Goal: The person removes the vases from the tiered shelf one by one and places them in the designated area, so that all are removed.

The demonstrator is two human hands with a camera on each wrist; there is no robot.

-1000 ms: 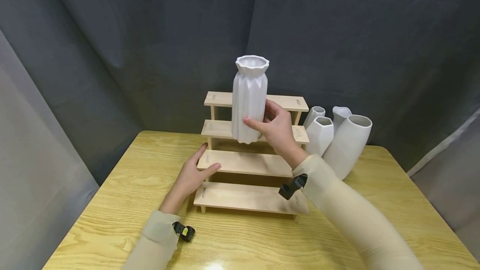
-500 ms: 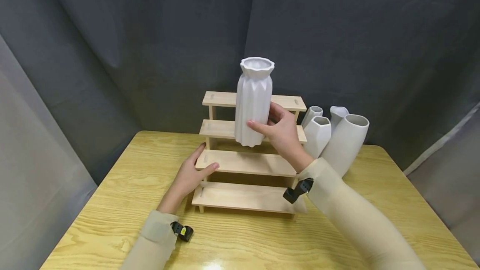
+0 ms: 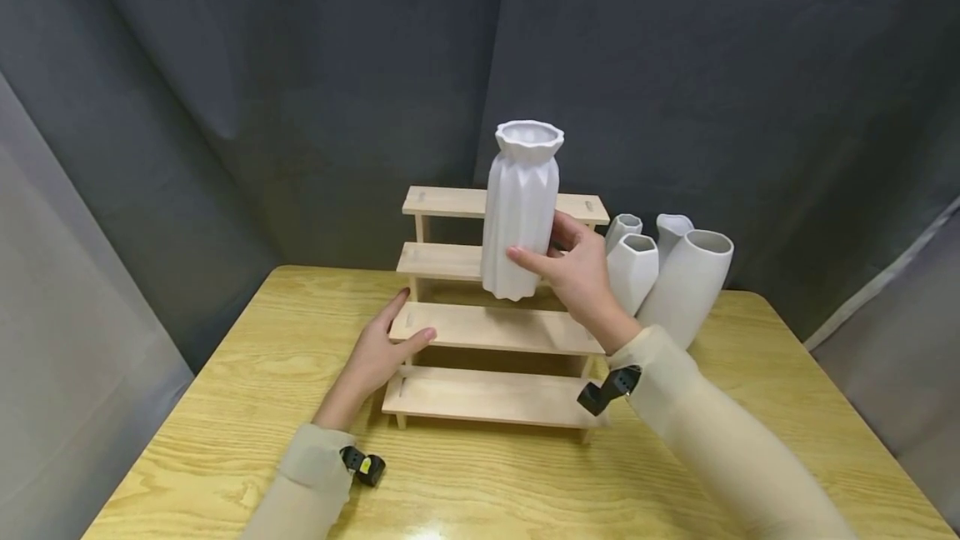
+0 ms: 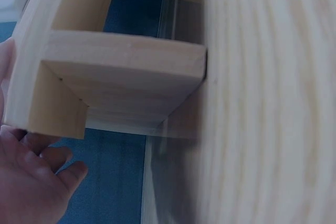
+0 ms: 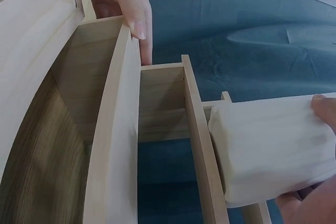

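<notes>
My right hand (image 3: 583, 275) grips a white fluted vase (image 3: 519, 215) with a scalloped rim, thumb across the front and fingers round its right side. The vase is upright, overlapping the upper two tiers of a pale wooden stepped display stand (image 3: 495, 327) in the head view. In the right wrist view the vase's base (image 5: 231, 153) is close beside the upper boards. My left hand (image 3: 377, 354) holds the stand's left end, thumb over the second-lowest board. In the left wrist view the curled fingers of my left hand (image 4: 37, 177) are at the stand's side.
Several other white vases (image 3: 678, 294) stand close together on the right, behind my right forearm. The stand sits on a yellow wood-grain table (image 3: 247, 407). A dark grey curtain (image 3: 337, 90) hangs behind it.
My right hand has moved the vase to the right and slightly down in front of the stand. My left hand keeps its hold on the stand's left end.
</notes>
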